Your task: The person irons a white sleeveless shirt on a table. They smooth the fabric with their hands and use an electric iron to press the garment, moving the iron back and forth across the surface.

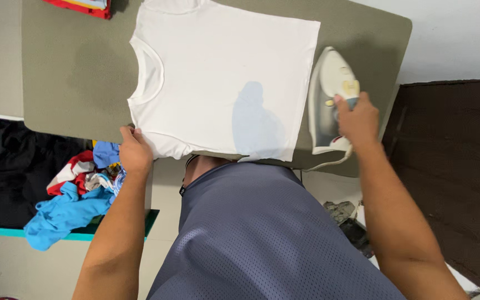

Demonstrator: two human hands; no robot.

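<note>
I have a white T-shirt [223, 83] spread flat on the grey-green ironing board [73, 72], its hem hanging a little over the near edge. My left hand [135, 151] pinches that lower corner of the shirt, fingers closed on the cloth. My right hand [356, 119] is wrapped around the handle of the white steam iron [329, 100], which sits on the board just beside the shirt's right edge. I judge pressing is about to begin; the iron must be slid onto taut fabric.
</note>
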